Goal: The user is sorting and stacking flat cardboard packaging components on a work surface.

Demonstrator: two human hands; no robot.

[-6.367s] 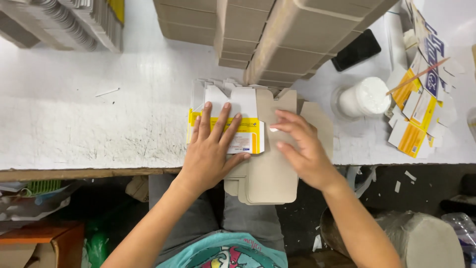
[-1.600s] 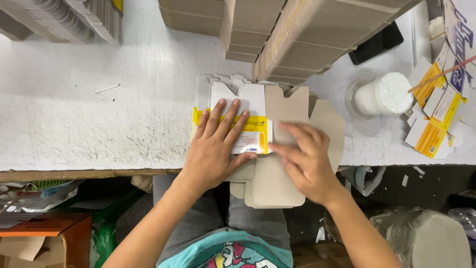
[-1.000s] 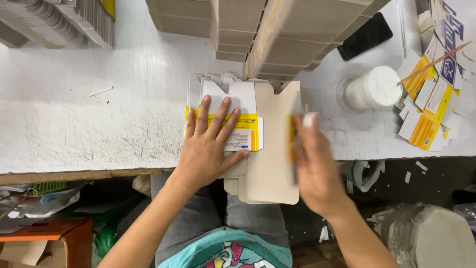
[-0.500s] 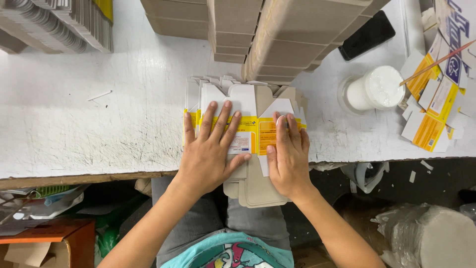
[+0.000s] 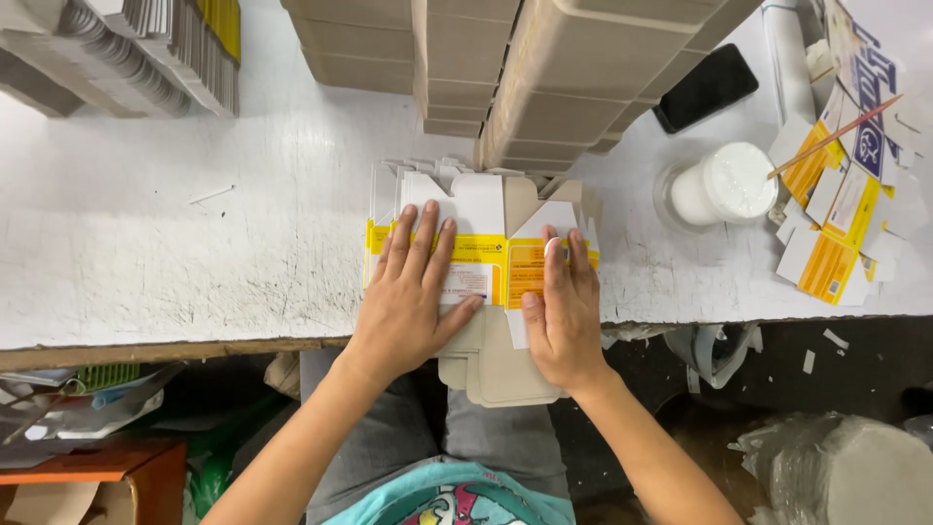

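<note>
Pressing our flat, unclenched hands, left hand [image 5: 413, 292] and right hand [image 5: 561, 316], on a yellow-and-white carton blank [image 5: 491, 267] atop a blank stack [image 5: 501, 365] overhanging the white desk [image 5: 175, 262] edge, white jar [image 5: 721, 185] right of the carton, brown cartons [image 5: 544, 68] behind it.
</note>
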